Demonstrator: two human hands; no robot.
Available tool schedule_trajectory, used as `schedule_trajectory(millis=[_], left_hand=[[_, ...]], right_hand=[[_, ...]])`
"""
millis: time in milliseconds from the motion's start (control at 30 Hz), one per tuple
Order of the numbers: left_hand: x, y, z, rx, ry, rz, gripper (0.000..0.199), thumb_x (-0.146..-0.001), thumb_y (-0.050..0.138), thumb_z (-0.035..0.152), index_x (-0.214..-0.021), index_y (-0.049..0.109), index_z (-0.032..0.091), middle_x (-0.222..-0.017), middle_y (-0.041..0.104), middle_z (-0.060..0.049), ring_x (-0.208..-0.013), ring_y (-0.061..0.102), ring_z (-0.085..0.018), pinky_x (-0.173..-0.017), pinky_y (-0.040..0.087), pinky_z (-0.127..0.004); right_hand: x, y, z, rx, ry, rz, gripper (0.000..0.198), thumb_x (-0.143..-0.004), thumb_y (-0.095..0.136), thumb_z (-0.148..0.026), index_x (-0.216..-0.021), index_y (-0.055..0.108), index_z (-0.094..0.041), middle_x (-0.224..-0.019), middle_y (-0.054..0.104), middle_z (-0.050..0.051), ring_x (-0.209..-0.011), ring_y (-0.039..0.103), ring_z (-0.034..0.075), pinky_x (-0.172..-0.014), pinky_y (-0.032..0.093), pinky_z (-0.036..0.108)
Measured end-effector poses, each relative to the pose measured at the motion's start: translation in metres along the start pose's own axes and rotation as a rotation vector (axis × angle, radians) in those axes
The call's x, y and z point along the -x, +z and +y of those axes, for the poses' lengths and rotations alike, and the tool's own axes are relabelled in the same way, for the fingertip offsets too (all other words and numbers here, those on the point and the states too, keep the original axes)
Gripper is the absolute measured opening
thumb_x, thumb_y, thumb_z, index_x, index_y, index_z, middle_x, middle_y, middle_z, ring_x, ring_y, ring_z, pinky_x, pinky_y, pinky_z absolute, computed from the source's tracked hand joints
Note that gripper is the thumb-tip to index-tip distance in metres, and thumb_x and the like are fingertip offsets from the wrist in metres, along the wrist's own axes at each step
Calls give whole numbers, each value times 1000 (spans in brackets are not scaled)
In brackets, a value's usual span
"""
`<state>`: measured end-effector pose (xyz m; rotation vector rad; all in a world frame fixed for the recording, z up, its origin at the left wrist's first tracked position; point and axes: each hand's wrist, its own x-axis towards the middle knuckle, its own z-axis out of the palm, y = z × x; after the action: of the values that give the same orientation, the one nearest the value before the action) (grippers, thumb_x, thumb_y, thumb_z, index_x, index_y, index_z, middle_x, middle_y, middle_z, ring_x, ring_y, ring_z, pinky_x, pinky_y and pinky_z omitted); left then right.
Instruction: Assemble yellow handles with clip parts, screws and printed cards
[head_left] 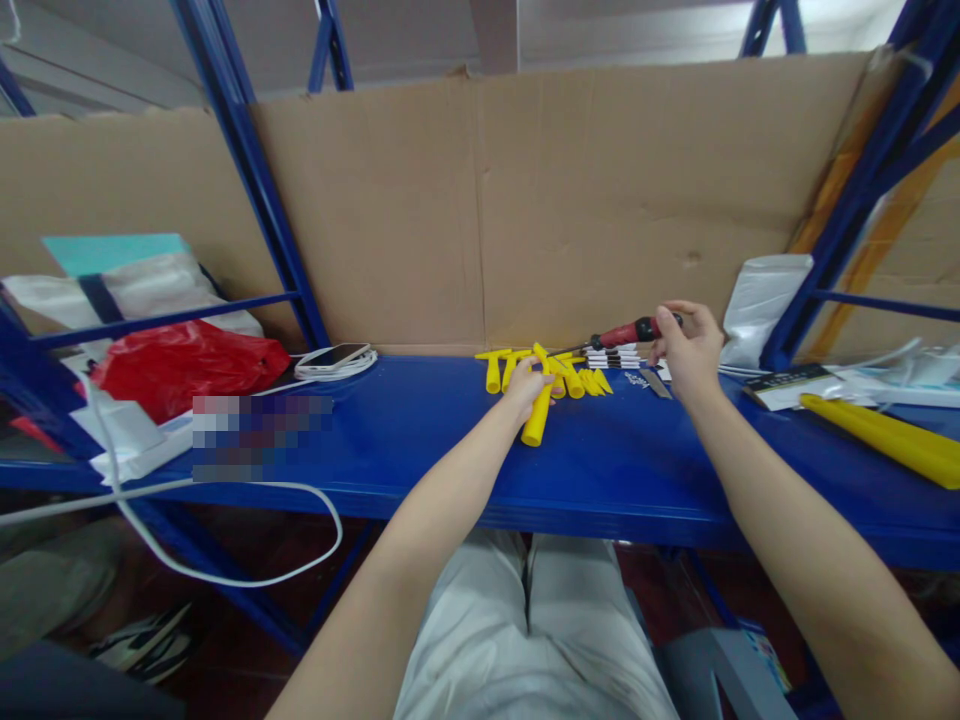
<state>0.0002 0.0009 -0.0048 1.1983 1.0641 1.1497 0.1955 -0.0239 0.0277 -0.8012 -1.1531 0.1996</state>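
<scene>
My left hand (527, 383) is closed around a yellow T-shaped plastic handle (535, 422), its rounded end pointing toward me. In my right hand (688, 345) is a screwdriver (626, 334) with a red and black grip. Its shaft points left at the head of the handle; whether the tip touches is too small to tell. Just behind my left hand lie more yellow T-shaped pieces (493, 372) and several small yellow wedges (595, 382). Beside them are a stack of white and black strips (613, 356), some small silvery parts (636, 380) and a flat metal blade (655, 384).
The blue shelf (420, 440) has a cardboard back wall (375, 220). At left are a phone (341, 354) on a coiled white cable, a red bag (191, 370) and a loose white cable (330, 520). A silvery pouch (765, 300) and a long yellow piece (885, 440) are at right.
</scene>
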Motion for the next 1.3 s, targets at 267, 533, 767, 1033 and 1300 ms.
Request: schedule_trajectory(millis=[267, 533, 767, 1033, 1300], left_hand=[[2, 0, 2, 5, 19, 9, 44, -78, 55, 9, -119, 43, 19, -99, 65, -9, -67, 66, -17, -46, 45, -22], [5, 0, 4, 26, 4, 39, 46, -76, 54, 8, -119, 43, 20, -106, 63, -10, -76, 65, -21, -51, 48, -26], [7, 1, 5, 9, 23, 24, 47, -77, 49, 3, -120, 41, 19, -105, 62, -10, -74, 65, -19, -49, 45, -23], [7, 2, 5, 15, 6, 75, 49, -77, 51, 3, -121, 42, 22, -104, 63, -9, -70, 66, -17, -52, 49, -25], [6, 2, 5, 31, -24, 113, 49, -78, 56, 8, -122, 42, 24, -99, 65, -7, -70, 67, -18, -49, 48, -23]], right_hand=[[-2, -2, -9, -279, 281, -134, 30, -72, 63, -48, -79, 52, -21, -48, 52, -6, -38, 52, 10, -37, 41, 21], [-2, -1, -7, -262, 261, -68, 36, -66, 70, -47, -68, 45, -22, -44, 47, -9, -32, 44, 6, -30, 35, 18], [-3, -1, -4, -262, 307, -3, 35, -67, 69, -47, -66, 46, -21, -40, 38, -10, -29, 36, 5, -28, 31, 18], [-4, -2, -7, -353, 379, -111, 29, -75, 62, -47, -72, 50, -21, -46, 48, -7, -37, 47, 7, -34, 37, 18], [-3, -3, -7, -357, 350, -140, 33, -69, 69, -44, -69, 45, -21, -49, 50, -7, -36, 46, 6, -34, 37, 18]])
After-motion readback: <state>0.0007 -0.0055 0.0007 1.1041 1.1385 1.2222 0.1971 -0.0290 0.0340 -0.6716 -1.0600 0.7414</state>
